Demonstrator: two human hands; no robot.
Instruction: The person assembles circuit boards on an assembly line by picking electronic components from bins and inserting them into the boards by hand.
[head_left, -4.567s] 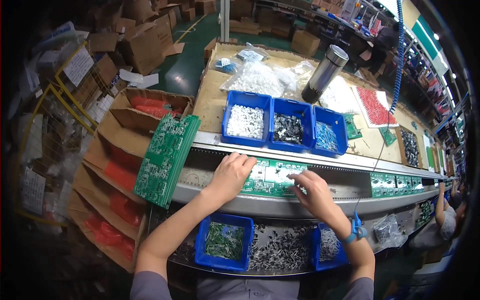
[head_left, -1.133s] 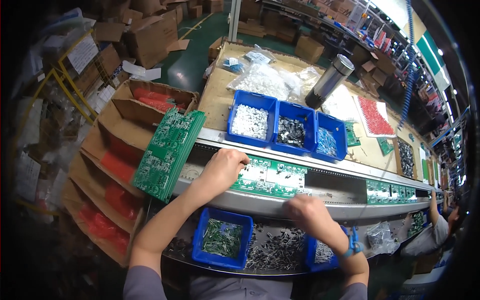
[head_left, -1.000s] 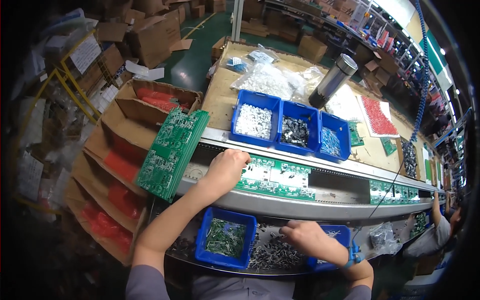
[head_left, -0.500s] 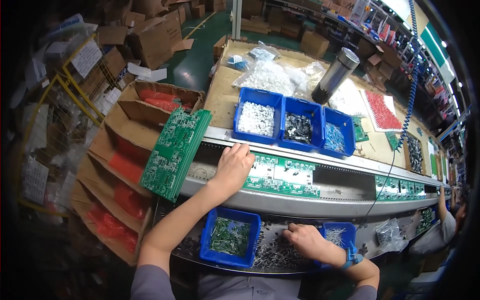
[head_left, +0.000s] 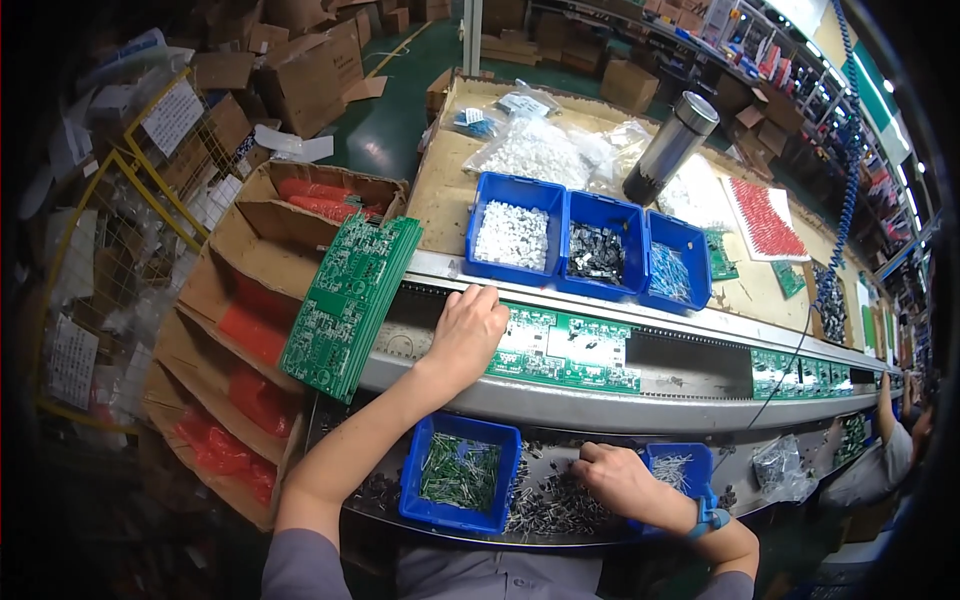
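Note:
My left hand (head_left: 468,335) rests with curled fingers at the left end of a green circuit board (head_left: 568,348) lying in the conveyor track (head_left: 690,368). Whatever those fingers may grip is hidden. My right hand (head_left: 622,482), wearing a blue wrist strap (head_left: 708,515), is low over a pile of small dark parts with wire leads (head_left: 555,505). Its fingers are pressed together, and I cannot make out anything between them. Left of the pile is a blue bin (head_left: 460,472) of green, wire-leaded parts; by my right wrist stands another blue bin (head_left: 708,462) with pale leads.
A stack of circuit boards (head_left: 350,305) leans by a cardboard rack (head_left: 235,260) on the left. Beyond the track stand three blue bins (head_left: 515,225) and a steel flask (head_left: 672,150). A coiled blue cord (head_left: 852,150) hangs at right, near another person's arm (head_left: 884,408).
My right hand has shifted slightly right over the pile. The coiled blue cord has swung to the right. My left hand stays where it was.

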